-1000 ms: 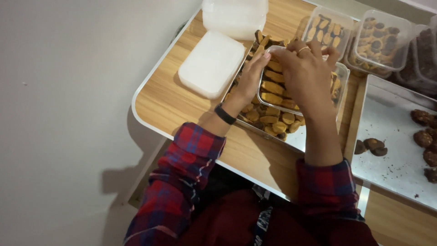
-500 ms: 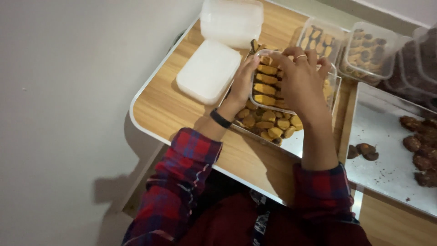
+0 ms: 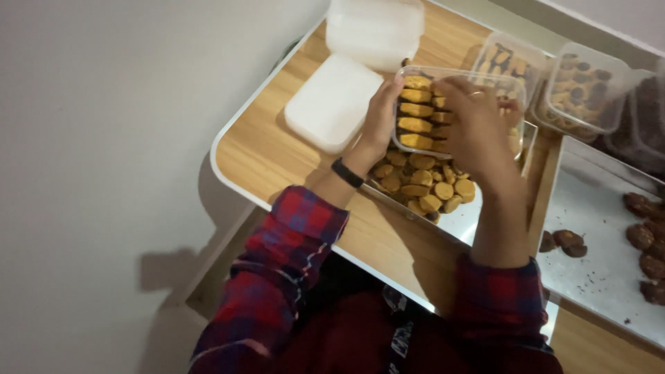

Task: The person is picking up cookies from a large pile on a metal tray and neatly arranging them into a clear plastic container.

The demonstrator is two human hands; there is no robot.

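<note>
The left hand [image 3: 379,125] grips the left wall of the clear box [image 3: 457,111] of cookies. The right hand [image 3: 478,131] rests inside it; its grip state cannot be determined. The box sits over the tray [image 3: 478,218] of loose cookies on the tabletop [image 3: 277,152].

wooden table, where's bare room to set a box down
Free: the wooden table strip left of the white lid, and the near edge below the cookie tray. Crowded: the middle, where both hands hold the clear box, and the far right containers.
</note>
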